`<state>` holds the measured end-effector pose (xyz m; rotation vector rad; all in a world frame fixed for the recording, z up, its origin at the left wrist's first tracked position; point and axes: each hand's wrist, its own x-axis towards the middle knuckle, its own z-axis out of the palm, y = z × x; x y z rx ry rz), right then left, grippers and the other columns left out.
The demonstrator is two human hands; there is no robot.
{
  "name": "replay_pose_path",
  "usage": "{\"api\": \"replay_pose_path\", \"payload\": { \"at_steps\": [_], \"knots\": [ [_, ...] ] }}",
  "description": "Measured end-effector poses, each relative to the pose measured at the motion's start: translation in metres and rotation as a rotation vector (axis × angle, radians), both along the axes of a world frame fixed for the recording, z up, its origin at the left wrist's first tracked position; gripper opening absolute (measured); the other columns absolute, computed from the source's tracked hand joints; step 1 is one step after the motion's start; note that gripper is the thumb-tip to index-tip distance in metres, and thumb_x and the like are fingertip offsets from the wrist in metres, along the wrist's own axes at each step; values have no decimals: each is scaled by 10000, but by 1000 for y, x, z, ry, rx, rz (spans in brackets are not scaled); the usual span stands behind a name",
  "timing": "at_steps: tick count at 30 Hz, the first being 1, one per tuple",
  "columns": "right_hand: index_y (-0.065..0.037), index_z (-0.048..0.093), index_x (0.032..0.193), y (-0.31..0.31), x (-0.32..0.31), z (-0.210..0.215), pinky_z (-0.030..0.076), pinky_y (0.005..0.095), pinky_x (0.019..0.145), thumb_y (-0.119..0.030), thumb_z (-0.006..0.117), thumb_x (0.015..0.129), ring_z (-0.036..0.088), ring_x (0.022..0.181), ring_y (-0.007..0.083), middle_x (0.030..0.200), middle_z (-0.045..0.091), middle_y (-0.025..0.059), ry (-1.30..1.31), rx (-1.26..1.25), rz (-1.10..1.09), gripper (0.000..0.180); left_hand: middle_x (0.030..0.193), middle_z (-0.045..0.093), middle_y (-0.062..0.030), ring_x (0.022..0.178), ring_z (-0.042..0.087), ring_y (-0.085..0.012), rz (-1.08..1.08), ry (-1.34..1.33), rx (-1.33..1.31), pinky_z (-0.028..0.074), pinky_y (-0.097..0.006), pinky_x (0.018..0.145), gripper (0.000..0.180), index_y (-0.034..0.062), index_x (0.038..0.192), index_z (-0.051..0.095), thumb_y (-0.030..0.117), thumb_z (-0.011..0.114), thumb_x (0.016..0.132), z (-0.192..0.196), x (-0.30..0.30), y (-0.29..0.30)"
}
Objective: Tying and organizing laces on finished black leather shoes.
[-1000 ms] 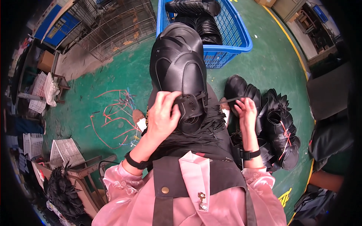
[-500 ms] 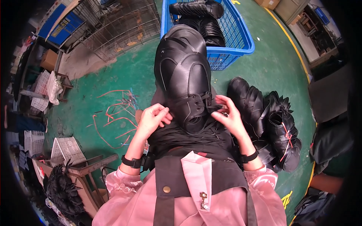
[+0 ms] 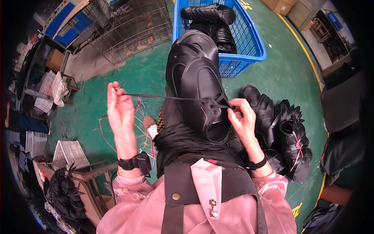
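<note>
A stack of nested black leather shoe uppers point(image 3: 194, 74) lies across my lap, its eyelets facing up near my waist. From those eyelets a thin black shoelace point(image 3: 163, 96) stretches out to the left. My left hand point(image 3: 121, 113), raised over the floor, pinches the far end of that lace, which is pulled nearly straight. Close against the right side of the eyelets, my right hand point(image 3: 244, 117) pinches the lace between thumb and fingers; the exact grip is partly hidden. A bundle of loose black laces point(image 3: 181, 138) covers my lap beneath the uppers.
Ahead stands a blue plastic basket point(image 3: 259, 56) with more black uppers inside. Further stacks of uppers point(image 3: 294, 132) lie on the green floor at right, one tied with red cord. Loose red and blue strands lie at left, near a wooden stand point(image 3: 93, 171) and a wire cage point(image 3: 134, 31).
My left hand has moved up and left, drawing the lace out from the eyelets. My right hand has closed on lace beside them. The uppers have shifted slightly right.
</note>
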<state>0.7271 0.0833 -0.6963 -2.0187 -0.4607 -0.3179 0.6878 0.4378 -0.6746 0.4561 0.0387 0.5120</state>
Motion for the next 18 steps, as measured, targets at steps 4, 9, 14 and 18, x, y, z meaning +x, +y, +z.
{"api": "replay_pose_path", "payload": {
  "at_steps": [4,9,14,18],
  "knots": [
    [-24,606,893,3,2,-1,497,313,692,-15,686,713,611,810,226,901,623,91,-37,-19,14,198,1077,591,-80,630,455,-51,114,171,234,398,-181,513,341,32,1296,446,97,516,969,10,1,-6],
    [-22,609,910,18,-7,-19,502,322,719,-144,764,741,610,814,229,881,614,83,56,-61,52,260,942,657,-72,496,366,-21,-71,312,643,280,-174,433,245,58,1186,529,120,550,951,11,4,-63],
    [-29,589,972,19,-3,-21,508,324,720,-180,793,713,608,822,211,913,572,74,109,-64,58,362,831,689,-58,589,491,-2,-279,326,917,338,-158,483,98,45,1003,627,81,596,918,10,6,-126],
    [-34,582,984,17,-4,-23,525,318,745,-196,809,690,615,819,205,938,558,71,122,-141,84,406,916,638,-22,703,562,-22,-294,203,1269,419,-167,566,113,12,969,667,4,649,857,2,13,-154]
  ]
}}
